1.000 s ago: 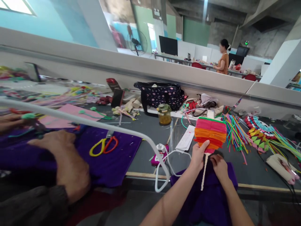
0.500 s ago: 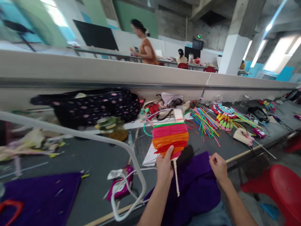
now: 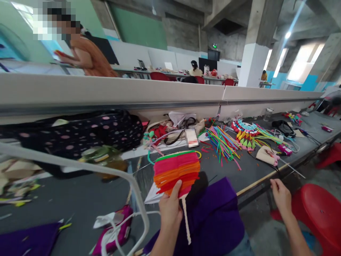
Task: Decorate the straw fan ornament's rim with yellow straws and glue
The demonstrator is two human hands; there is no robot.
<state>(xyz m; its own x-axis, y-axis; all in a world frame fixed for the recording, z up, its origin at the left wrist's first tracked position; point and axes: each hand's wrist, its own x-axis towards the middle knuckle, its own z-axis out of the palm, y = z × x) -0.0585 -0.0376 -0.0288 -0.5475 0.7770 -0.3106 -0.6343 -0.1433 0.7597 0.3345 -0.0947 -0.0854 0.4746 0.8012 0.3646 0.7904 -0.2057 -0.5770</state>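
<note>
My left hand (image 3: 172,209) grips a hand fan (image 3: 177,170) near its base, thumb pressed on the front. The fan is covered with rows of fuzzy strips, green at the top, then pink, orange and red, and its pale wrapped handle (image 3: 187,222) hangs below the hand. Out past the table edge on the right is my right hand (image 3: 281,197), its fingers curled together; whether anything small is between them is hidden. Purple cloth (image 3: 213,220) covers my lap beneath the fan. A loose pile of coloured pipe cleaners (image 3: 223,144) lies on the table beyond the fan.
A white bent tube (image 3: 138,188) arches over the table at left, near a magenta tissue pack (image 3: 124,224). Behind stand a glass jar (image 3: 106,161) and a dotted dark bag (image 3: 106,129). A glue gun (image 3: 268,156) lies near the right edge, above a red stool (image 3: 319,209).
My right hand has moved right, away from the purple cloth and out beyond the table edge. The view has shifted; my left hand still holds the fan. A person in orange has walked left.
</note>
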